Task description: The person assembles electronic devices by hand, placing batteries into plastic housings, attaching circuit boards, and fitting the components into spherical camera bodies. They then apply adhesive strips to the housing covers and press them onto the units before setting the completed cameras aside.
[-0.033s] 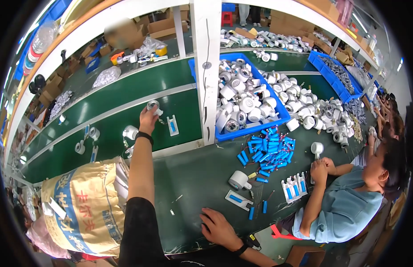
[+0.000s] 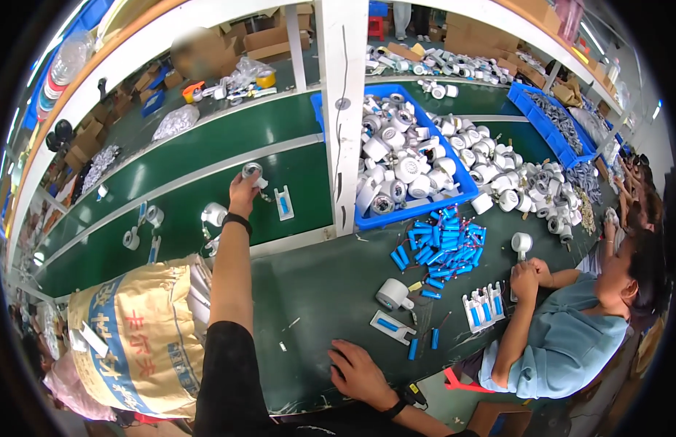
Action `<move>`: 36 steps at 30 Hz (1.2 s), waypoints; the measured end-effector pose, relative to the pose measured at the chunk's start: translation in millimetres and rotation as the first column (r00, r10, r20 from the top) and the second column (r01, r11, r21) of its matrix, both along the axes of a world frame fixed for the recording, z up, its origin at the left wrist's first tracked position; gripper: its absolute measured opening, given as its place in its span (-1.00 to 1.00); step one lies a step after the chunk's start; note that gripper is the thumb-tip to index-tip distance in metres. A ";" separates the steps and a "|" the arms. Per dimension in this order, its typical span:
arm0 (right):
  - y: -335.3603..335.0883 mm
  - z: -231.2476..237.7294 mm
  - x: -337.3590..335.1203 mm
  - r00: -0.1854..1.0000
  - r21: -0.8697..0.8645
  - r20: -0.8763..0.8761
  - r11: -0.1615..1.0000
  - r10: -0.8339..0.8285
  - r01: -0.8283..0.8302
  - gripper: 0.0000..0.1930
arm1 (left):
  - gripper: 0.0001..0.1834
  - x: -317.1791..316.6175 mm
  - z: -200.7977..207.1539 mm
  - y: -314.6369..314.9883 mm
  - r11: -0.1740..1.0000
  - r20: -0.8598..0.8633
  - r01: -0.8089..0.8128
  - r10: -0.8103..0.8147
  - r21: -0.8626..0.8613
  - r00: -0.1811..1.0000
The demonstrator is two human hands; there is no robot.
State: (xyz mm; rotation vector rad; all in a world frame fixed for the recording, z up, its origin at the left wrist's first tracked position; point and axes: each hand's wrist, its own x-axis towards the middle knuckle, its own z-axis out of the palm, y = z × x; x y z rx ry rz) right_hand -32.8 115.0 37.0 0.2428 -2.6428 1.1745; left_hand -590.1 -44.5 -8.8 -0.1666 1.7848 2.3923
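1 white fan (image 2: 252,172) is in the left hand (image 2: 242,195), whose fingers are clamped on it; it sits at 1 o'clock from the middle of that hand, touching the fingers, over the green belt (image 2: 301,171). At 3 o'clock from the same hand, just beside it, lies 1 white casing (image 2: 284,203) with 1 blue battery in it. 3 more fans rest on the belt: 1 near fan (image 2: 215,213) at 8 o'clock, and 2 farther fans (image 2: 154,216) between 8 and 9 o'clock.

The right hand (image 2: 360,375), at 5 o'clock from the left, lies on the dark bench (image 2: 294,291), thumb and fingers apart, with nothing seen in its grasp. At 1 o'clock from it are 1 loaded casing (image 2: 388,323) and, beyond that, 1 bench fan (image 2: 391,293); at 2 o'clock are 2 loose batteries (image 2: 435,338), then a row of casings (image 2: 484,307) showing 3 batteries. A battery heap (image 2: 447,247) at 1 o'clock is too jumbled to count, as are the fans in 1 blue bin (image 2: 419,210) past it.

1 sack (image 2: 145,339) stands at 7 o'clock from the left hand. Between 2 and 3 o'clock from the right hand sits 1 co-worker (image 2: 571,335), 2 hands together below 1 upright fan (image 2: 521,243).
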 end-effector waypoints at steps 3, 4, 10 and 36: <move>-0.1 -1.2 -0.9 0.999 0.020 0.007 0.999 -0.034 0.034 -0.56 | -0.35 -8.6 -23.8 -0.8 0.961 -0.072 -0.094 0.078 -0.262 0.994; 0.4 -2.5 -2.4 0.999 0.023 0.009 0.999 -0.034 0.034 -0.57 | -0.28 -10.6 -29.4 -0.2 0.906 -0.130 -0.155 0.112 -0.393 0.985; 1.0 -5.1 -6.1 0.999 -0.007 -0.025 0.999 -0.037 0.037 -0.59 | -0.36 50.1 14.1 -18.5 0.441 -0.414 -0.442 0.165 -0.781 0.895; 13.9 -5.3 -10.2 0.993 0.279 -0.090 0.956 -0.073 0.096 -0.49 | -0.37 396.3 87.8 8.2 0.382 -0.088 0.119 -0.482 -0.916 0.872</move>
